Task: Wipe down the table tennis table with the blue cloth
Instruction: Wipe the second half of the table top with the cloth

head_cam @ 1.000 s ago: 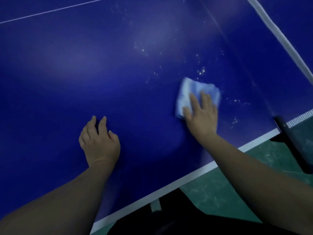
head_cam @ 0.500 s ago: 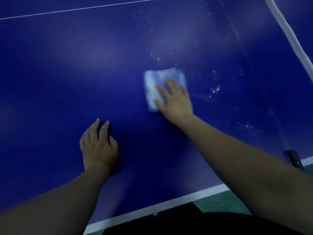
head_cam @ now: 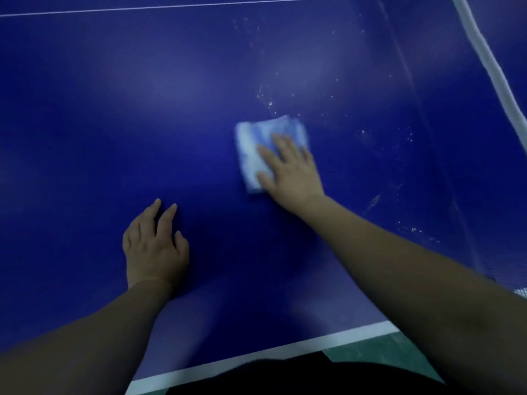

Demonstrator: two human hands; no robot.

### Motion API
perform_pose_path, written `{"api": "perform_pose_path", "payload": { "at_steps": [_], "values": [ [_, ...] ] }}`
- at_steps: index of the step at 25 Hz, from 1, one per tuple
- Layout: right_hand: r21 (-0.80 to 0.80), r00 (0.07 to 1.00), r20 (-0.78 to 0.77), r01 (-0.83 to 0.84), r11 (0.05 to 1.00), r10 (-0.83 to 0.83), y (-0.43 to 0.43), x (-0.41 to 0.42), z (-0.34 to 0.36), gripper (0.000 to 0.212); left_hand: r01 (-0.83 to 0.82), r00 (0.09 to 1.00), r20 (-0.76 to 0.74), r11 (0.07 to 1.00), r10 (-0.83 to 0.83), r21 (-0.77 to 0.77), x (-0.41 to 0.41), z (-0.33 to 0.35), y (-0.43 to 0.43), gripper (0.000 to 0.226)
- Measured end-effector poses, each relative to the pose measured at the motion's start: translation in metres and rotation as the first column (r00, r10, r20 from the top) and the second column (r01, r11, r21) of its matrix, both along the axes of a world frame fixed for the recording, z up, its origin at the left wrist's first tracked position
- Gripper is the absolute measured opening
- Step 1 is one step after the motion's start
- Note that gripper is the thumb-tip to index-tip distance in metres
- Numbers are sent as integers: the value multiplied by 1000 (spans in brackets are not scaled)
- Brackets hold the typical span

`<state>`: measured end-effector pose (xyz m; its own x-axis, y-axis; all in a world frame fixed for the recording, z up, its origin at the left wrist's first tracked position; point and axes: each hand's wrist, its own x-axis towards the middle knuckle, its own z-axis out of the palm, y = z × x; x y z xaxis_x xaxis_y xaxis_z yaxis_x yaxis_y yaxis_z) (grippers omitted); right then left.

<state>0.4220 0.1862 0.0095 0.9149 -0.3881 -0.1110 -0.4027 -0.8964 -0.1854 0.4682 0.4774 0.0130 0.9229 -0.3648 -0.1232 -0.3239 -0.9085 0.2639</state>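
I see the right hand (head_cam: 291, 172) flat, fingers straight, pressing the blue cloth (head_cam: 256, 143) on the table (head_cam: 114, 109), left hand (head_cam: 155, 246) at 7 o'clock of it, relaxed open, holding nothing, white specks (head_cam: 268, 101) at 12 o'clock, net (head_cam: 484, 61) at 2 o'clock.

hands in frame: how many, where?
2. Left hand rests on the bare table, nearer the edge; right hand presses the blue cloth farther in. Neither is hidden.

I saw the right hand (head_cam: 292, 173) on the cloth (head_cam: 252, 146) on the table (head_cam: 114, 109), the left hand (head_cam: 155, 246) at eight o'clock.
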Motion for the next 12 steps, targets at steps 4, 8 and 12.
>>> {"api": "perform_pose_path", "payload": {
  "at_steps": [4, 8, 12],
  "values": [
    [30, 838, 64, 542, 840, -542, -18, -69, 0, 57, -5, 1000, -11, 1000, 5, 10, 0, 2, -1, 54],
    [-27, 950, 106, 299, 954, -294, 87, -114, -7, 58, 1, 1000, -3, 1000, -1, 3, -1, 4, -1, 54],
    [14, 990, 66, -123, 992, 122, 61, -62, -2, 58, 2, 1000, 12, 1000, -2, -5, -1, 2, 0, 52]
  ]
}}
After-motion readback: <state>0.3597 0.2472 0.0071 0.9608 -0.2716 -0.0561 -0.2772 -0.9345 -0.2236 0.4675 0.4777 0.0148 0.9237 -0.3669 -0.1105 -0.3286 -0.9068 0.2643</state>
